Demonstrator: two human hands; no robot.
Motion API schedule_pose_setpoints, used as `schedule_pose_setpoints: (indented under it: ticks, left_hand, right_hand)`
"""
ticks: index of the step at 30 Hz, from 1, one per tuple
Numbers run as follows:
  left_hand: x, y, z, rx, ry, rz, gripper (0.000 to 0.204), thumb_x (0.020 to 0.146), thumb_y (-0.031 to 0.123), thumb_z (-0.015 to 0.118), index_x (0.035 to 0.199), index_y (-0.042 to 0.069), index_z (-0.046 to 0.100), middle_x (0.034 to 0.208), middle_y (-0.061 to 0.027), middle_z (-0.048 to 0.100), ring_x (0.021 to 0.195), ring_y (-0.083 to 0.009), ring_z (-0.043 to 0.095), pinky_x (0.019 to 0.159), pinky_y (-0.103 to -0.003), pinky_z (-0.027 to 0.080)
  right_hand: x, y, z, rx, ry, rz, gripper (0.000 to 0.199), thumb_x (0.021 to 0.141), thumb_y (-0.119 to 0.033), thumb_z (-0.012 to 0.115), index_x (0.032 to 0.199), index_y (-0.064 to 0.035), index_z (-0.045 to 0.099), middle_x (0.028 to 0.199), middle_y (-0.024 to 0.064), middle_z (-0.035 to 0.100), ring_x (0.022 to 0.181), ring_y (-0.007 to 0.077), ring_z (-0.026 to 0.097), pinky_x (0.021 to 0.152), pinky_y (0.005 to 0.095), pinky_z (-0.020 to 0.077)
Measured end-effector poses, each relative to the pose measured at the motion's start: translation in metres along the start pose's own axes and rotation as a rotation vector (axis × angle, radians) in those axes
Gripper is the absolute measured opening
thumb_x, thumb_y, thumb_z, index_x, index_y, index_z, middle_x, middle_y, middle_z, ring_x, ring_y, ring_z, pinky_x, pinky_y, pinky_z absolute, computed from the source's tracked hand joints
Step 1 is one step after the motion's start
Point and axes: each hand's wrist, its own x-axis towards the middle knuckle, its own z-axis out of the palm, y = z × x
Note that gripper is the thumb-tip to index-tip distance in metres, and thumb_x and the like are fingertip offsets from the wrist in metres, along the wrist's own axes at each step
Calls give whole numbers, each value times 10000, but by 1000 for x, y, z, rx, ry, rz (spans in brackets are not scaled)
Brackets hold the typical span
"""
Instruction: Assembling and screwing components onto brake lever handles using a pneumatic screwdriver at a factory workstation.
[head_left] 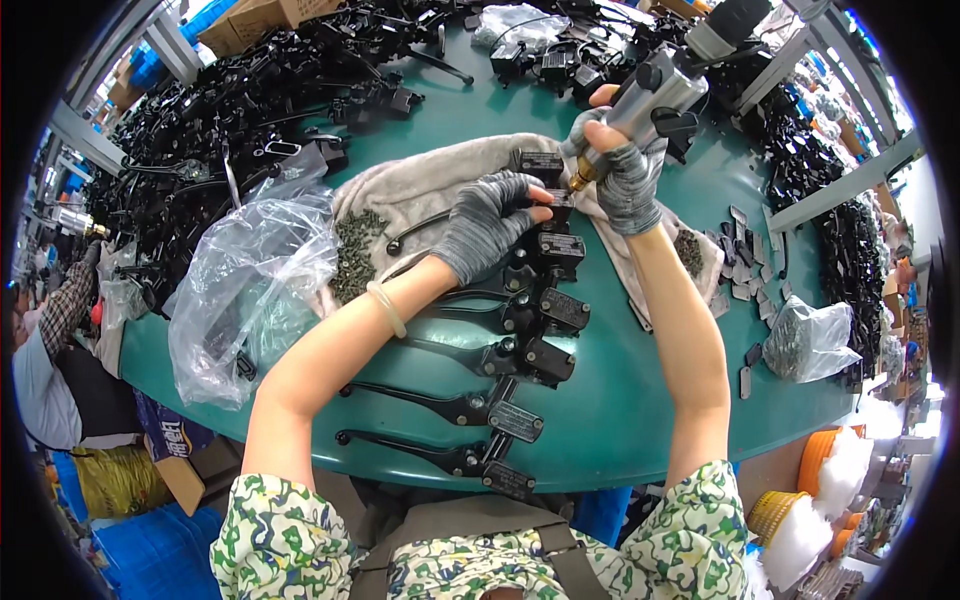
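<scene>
My right hand (625,182), in a grey striped fingerless glove, grips a silver power screwdriver (655,100). Its brass-coloured nose points down at the cap of a black brake lever assembly (563,200). From the other side my left hand (488,225), gloved alike, has its thumb and fingertips closed at that assembly's small reservoir; the palm hides part of its lever. Several similar brake lever assemblies (565,308) lie in a column toward me, levers to the left and rectangular caps to the right. Another reservoir (537,162) sits just beyond the one being worked on.
A pale cloth (440,160) bears small dark screws (355,258) on the left and more at right. Crumpled plastic bags (250,285) and heaps of black lever parts (230,110) cover the left. Loose caps (742,255) and a filled bag (808,340) lie at right. Metal posts stand behind.
</scene>
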Motion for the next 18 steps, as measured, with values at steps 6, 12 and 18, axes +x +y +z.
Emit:
schedule_pose_setpoints:
  ticks: [6, 12, 18]
  left_hand:
    - [2, 6, -1, -68, -37, -78, 168, 803, 51, 714, 967, 24, 686, 1013, -64, 673, 954, -150, 615, 887, -295, 475]
    - [2, 2, 0, -73, -26, -99, 169, 800, 50, 719, 964, 26, 686, 1018, -63, 673, 960, -150, 616, 889, -295, 476]
    - [-5, 3, 2, -83, -24, -96, 183, 788, 62, 734, 962, 27, 686, 1019, -66, 678, 954, -158, 624, 883, -299, 482]
  right_hand:
    - [8, 5, -6, -41, 9, 19, 417, 748, -154, 696, 1087, 15, 521, 728, 86, 598, 629, 175, 589, 637, 306, 516]
    - [13, 5, -4, -45, 12, 28, 389, 743, -155, 699, 1054, 10, 534, 710, 87, 593, 622, 177, 592, 620, 307, 515]
    - [8, 7, -7, -36, -6, 138, 376, 742, -156, 704, 1041, -2, 536, 701, 84, 589, 635, 176, 606, 610, 303, 521]
